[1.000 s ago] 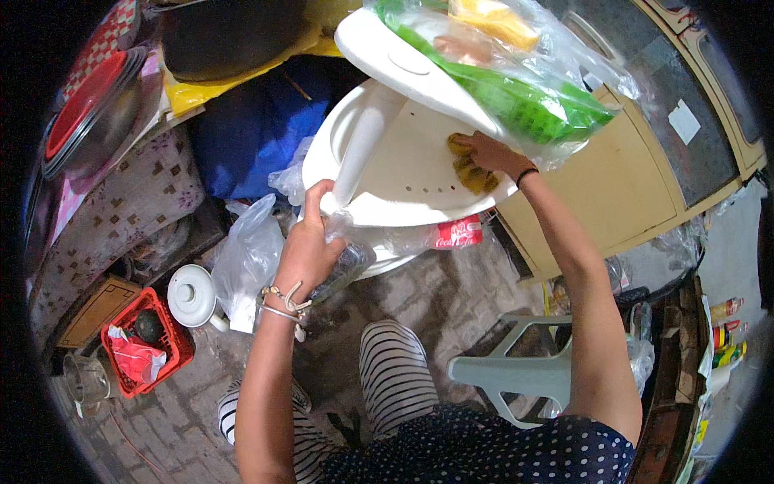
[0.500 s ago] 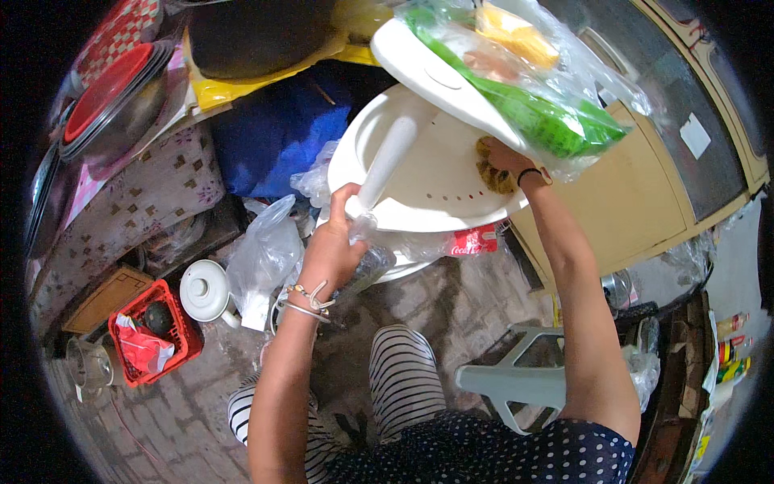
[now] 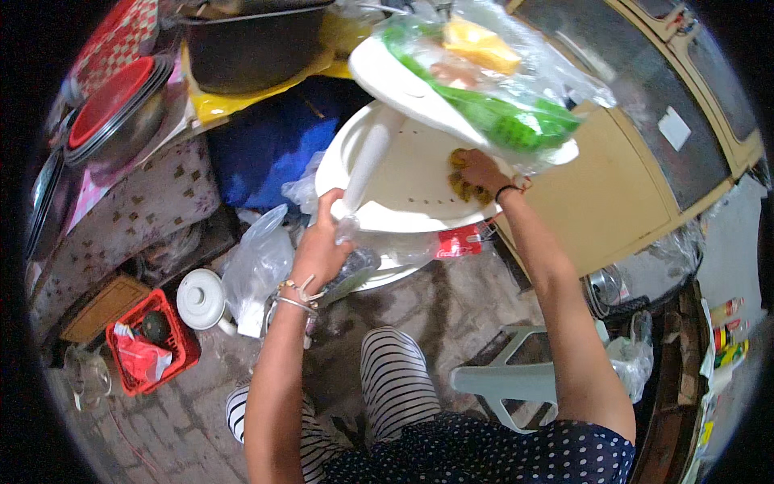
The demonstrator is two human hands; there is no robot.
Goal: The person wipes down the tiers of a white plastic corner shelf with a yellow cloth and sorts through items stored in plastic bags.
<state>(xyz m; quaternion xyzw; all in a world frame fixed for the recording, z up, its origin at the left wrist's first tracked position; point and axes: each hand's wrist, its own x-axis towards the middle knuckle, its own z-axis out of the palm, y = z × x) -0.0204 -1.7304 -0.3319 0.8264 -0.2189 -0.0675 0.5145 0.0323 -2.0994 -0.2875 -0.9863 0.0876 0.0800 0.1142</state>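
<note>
A white plastic tiered rack (image 3: 403, 189) stands ahead of me, with a row of small holes in its middle tray. My left hand (image 3: 321, 252) is closed round the lower part of the rack's white post (image 3: 372, 157), at the tray's near left edge. Clear plastic film and a bag with dark contents (image 3: 355, 266) lie right beside that hand. On the tray's right side my right hand (image 3: 484, 173) grips a yellow-brown bunch that looks like small bananas (image 3: 468, 192); its fingertips are partly hidden. The top tier carries a clear and green plastic bag (image 3: 516, 121) with a yellow packet.
On the left floor are a red basket (image 3: 189, 355), a lidded white pot (image 3: 201, 297) and a pale plastic bag (image 3: 262, 258). A grey-green stool (image 3: 508, 381) stands by my right arm. Beige cabinet doors (image 3: 597, 185) flank the rack; stacked metal bowls (image 3: 133, 129) sit far left.
The rack and both hands appear shifted slightly left in view. My right hand has moved a little left and nearer across the tray with the bunch. The left hand keeps its grip.
</note>
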